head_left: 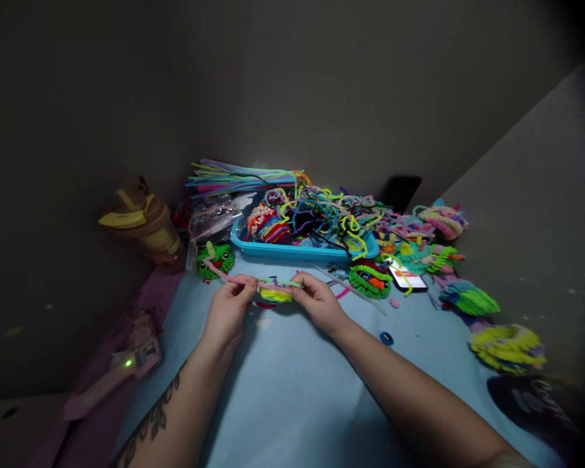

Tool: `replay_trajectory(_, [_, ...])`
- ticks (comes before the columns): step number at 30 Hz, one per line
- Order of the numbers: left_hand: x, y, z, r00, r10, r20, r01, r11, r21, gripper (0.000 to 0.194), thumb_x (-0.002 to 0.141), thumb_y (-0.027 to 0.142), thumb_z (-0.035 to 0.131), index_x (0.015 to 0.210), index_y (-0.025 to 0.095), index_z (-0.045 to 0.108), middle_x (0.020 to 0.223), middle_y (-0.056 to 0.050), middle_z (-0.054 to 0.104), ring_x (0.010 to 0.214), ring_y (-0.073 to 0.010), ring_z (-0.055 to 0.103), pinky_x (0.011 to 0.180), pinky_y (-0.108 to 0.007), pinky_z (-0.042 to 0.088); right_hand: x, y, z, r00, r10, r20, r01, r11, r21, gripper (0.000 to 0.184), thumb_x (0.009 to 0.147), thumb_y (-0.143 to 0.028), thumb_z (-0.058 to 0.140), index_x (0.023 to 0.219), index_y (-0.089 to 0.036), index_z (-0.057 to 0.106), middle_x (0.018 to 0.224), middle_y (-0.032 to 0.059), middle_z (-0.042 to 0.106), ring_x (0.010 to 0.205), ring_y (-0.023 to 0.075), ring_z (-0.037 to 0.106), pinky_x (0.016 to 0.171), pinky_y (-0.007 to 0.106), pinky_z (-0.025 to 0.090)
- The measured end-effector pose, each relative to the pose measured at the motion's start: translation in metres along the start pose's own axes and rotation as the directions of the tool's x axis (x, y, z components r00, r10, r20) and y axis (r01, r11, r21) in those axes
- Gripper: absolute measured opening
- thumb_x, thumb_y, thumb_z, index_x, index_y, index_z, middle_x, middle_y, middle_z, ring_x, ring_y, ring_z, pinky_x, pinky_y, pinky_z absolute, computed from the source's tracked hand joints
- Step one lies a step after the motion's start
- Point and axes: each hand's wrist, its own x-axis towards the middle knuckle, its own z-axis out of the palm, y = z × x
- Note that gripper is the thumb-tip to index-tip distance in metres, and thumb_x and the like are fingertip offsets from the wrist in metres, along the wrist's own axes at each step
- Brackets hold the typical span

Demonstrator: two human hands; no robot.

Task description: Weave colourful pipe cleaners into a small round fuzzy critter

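Observation:
Both hands are held up over the blue table cover. My left hand (230, 305) is closed in a pinch on a pink pipe cleaner (215, 268), whose free end sticks out to the upper left. Opposite it, my right hand (319, 304) pinches pale green pipe cleaner (295, 284). Between the two hands the pink and green strands run side by side; whether they are twisted together I cannot tell. Just behind and below the strands sits a small yellow fuzzy piece (275, 296), partly hidden by them.
A blue tray (292, 251) heaped with tangled pipe cleaners stands at the back, beside straight stems (244, 177). Left are a green fuzzy face (215, 260), a brown cup (151, 227) and a pink power strip (112, 383). Right are a phone (409, 279), blue ring (386, 338) and several fuzzy pieces.

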Motion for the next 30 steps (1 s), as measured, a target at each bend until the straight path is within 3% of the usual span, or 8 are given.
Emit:
replay_trajectory(3, [-0.004,0.006,0.003,0.996,-0.072,0.058,0.073,0.997,-0.022,0.033,0.058,0.037,0.078,0.069,0.014,0.057,0.066,0.002,0.058,0.056,-0.008,0.05,0.048,-0.017,0.034,0.001,0.009,-0.002,0.998,0.067,-0.011,-0.063,0.979,0.194,0.026,0.079,-0.045,0.061,0.075,-0.02,0.055,0.068,-0.0017,0.05,0.063,0.0137,0.046,0.059,0.025,0.038])
replay_trajectory(7, [-0.007,0.012,0.005,0.989,-0.111,0.093,0.11,0.994,0.02,0.034,0.063,0.039,0.076,0.072,0.015,0.053,0.062,0.003,0.057,0.052,-0.0071,0.049,0.045,-0.016,0.032,0.001,0.016,-0.004,0.994,0.105,-0.017,-0.094,0.946,0.31,0.03,0.075,-0.049,0.065,0.075,-0.02,0.056,0.069,-0.0018,0.051,0.064,0.0136,0.047,0.061,0.025,0.04])
replay_trajectory(14, [-0.006,0.008,0.003,0.987,0.029,0.16,-0.037,0.998,0.047,0.032,0.07,0.039,0.071,0.079,0.018,0.049,0.053,0.003,0.06,0.047,-0.0089,0.053,0.045,-0.017,0.037,0.001,0.011,-0.003,0.993,0.119,-0.001,-0.111,0.927,0.358,0.033,0.072,-0.051,0.068,0.078,-0.02,0.059,0.075,0.0006,0.058,0.068,0.0158,0.053,0.066,0.028,0.045])
replay_trajectory(20, [-0.005,0.008,0.003,0.995,0.018,0.099,-0.022,0.999,0.038,0.036,0.064,0.037,0.075,0.08,0.017,0.049,0.056,0.003,0.061,0.051,-0.0109,0.058,0.052,-0.02,0.045,0.003,0.007,-0.001,0.98,0.198,0.028,-0.188,0.86,0.475,0.036,0.073,-0.045,0.067,0.099,-0.022,0.061,0.095,0.0063,0.064,0.088,0.0212,0.061,0.079,0.034,0.048])
replay_trajectory(25, [-0.007,0.008,0.005,0.994,0.028,0.11,-0.037,0.996,0.082,0.035,0.064,0.039,0.074,0.077,0.018,0.05,0.054,0.003,0.061,0.051,-0.0124,0.058,0.053,-0.022,0.044,0.002,0.008,-0.001,0.982,0.184,0.027,-0.179,0.889,0.421,0.038,0.072,-0.043,0.069,0.102,-0.022,0.061,0.103,0.007,0.063,0.094,0.0217,0.059,0.083,0.035,0.047])
replay_trajectory(30, [-0.012,0.009,0.009,0.984,0.125,0.13,-0.149,0.968,0.201,0.029,0.068,0.038,0.071,0.074,0.018,0.051,0.057,0.001,0.061,0.054,-0.0134,0.059,0.053,-0.022,0.044,0.001,0.014,0.001,0.993,0.108,0.045,-0.116,0.948,0.296,0.022,0.075,-0.04,0.069,0.081,-0.02,0.065,0.106,0.0066,0.061,0.103,0.0209,0.055,0.09,0.035,0.044])
